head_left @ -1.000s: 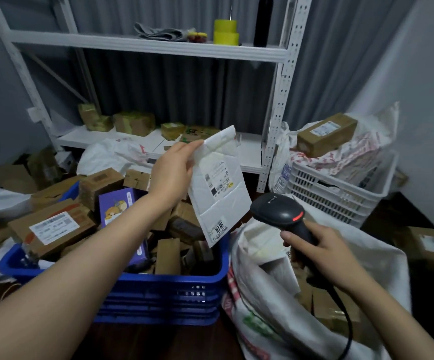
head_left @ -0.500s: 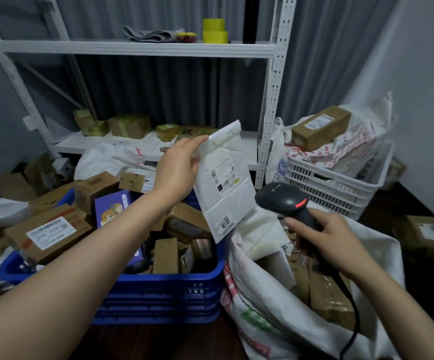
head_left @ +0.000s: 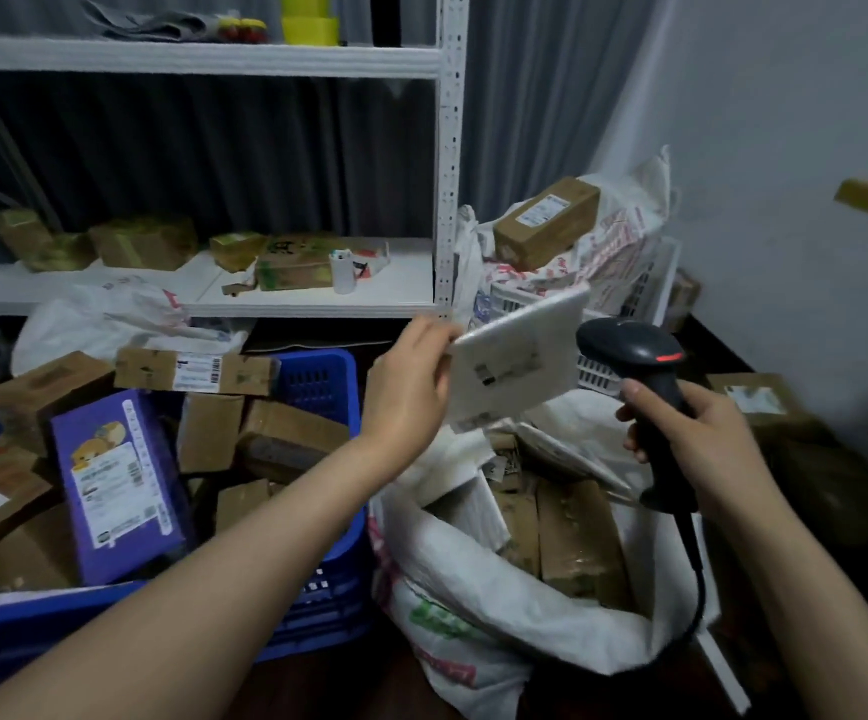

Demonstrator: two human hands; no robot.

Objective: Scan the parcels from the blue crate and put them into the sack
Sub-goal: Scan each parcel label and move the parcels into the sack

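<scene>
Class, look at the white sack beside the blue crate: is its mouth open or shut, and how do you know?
Open. The sack has its rim spread wide, and brown boxes lie visible inside it.

White metal rack, two boards. Upper board: grey folded cloth left of centre, yellow rolls near the right post. Lower board: taped brown boxes along the back left, flat carton mid-board, small white roll upright just right of it. Dark floor: blue crate at left, sack touching its right wall, white basket behind the sack, brown box far right.
</scene>
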